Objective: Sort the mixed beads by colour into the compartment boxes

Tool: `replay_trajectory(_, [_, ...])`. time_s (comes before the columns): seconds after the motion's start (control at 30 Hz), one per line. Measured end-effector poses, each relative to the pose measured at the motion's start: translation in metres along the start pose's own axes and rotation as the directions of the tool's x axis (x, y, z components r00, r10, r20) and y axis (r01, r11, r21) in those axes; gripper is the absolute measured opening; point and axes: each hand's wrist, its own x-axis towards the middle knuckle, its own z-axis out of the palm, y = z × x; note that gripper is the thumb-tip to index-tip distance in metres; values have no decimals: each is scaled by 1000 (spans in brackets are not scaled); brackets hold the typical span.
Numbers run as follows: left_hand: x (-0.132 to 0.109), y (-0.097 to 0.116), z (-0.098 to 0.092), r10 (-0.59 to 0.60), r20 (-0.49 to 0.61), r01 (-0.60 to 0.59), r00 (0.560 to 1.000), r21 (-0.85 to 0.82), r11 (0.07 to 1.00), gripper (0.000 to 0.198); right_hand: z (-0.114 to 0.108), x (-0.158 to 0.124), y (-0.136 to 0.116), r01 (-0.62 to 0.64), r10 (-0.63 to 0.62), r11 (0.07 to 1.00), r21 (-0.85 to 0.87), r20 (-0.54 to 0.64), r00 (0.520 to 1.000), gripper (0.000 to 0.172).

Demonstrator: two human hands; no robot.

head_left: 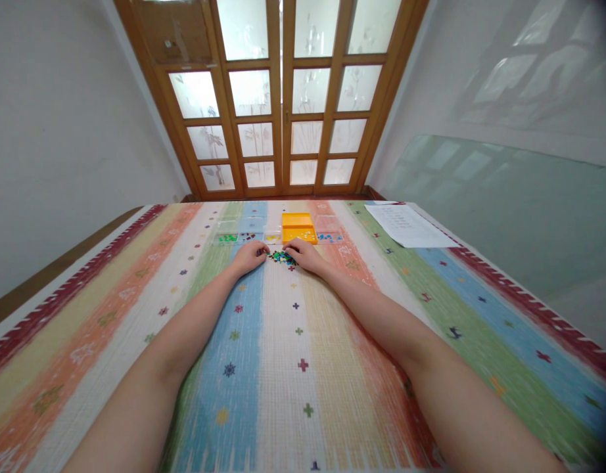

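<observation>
A small heap of mixed green, blue, yellow and dark pieces (pixel 282 259) lies on the striped tablecloth. At its left edge is my left hand (pixel 250 257), fingers curled and pressed together; anything between them is too small to make out. My right hand (pixel 303 254) bends over the heap from the right, its closed fingertips at the pieces, with what they hold hidden. Just beyond, a row of open boxes holds sorted pieces: green ones (pixel 228 238), dark brownish ones (pixel 248 236), yellow ones (pixel 272 238), white ones in an orange box (pixel 298 221), and blue ones (pixel 325 237).
Printed white paper sheets (pixel 406 225) lie at the far right of the table. The striped tablecloth (pixel 283 368) covers the tabletop. Behind the table stand wooden doors with glass panes (pixel 283 125), and a glass sheet (pixel 500 203) leans against the right wall.
</observation>
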Motion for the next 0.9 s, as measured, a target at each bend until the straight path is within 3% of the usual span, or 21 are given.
replay_trajectory(0.3, [-2,4,-3,-13,-8,14,1000,64,998,16,1,0,1,35,-36,999,-30,-14,999,15])
replay_trajectory(0.4, [-2,2,-3,-3,-42,5,999,40,999,13,1,0,3,34,-34,999,-33,-22,999,16])
replay_trajectory(0.53, [0,-6,-8,-90,-122,84,988,-57,995,12,-3,-2,8,9,-10,1000,-25,-34,999,17])
replay_trajectory(0.73, [5,-41,-18,-311,-329,183,892,-368,912,17,-11,-1,10,-44,44,999,7,35,998,19])
replay_trajectory(0.9, [7,-64,-25,-513,-375,175,772,-652,738,23,-12,-3,8,-45,45,999,2,51,998,18])
